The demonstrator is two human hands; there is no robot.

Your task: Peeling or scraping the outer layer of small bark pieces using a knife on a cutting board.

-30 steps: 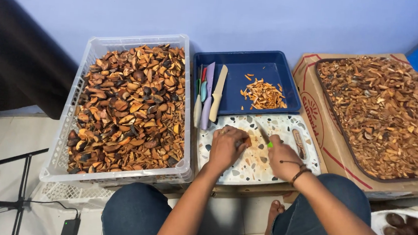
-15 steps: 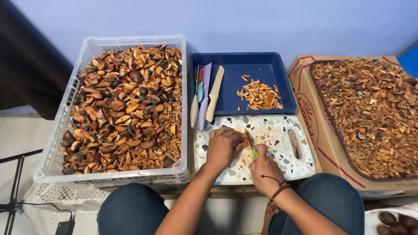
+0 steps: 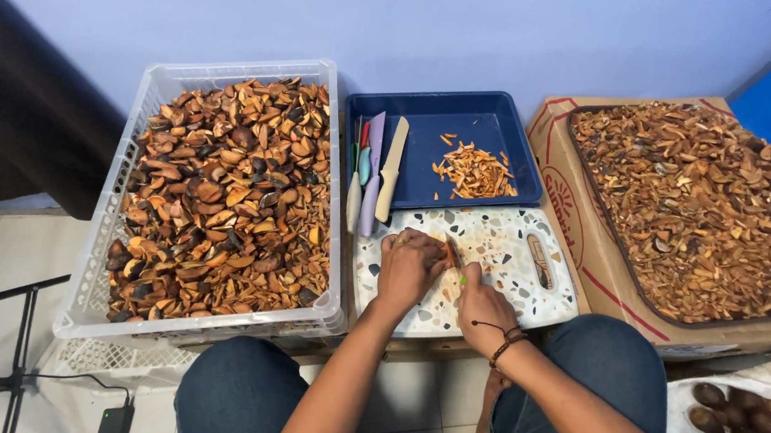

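**Cutting on the speckled board**

The speckled cutting board (image 3: 502, 253) lies just in front of the blue tray (image 3: 439, 124). On it, the left hand (image 3: 409, 266) curls palm-down, clamped over a small orange piece (image 3: 446, 251). The right hand (image 3: 481, 304) grips a green-handled knife (image 3: 457, 254), blade at that piece.

— Is the light good here?
— Yes, bright, soft and even from above. Shadows are weak and there is no strong glare.
— And the sharpness?
— The centre is clear. The straight lines bend a little near the edges.
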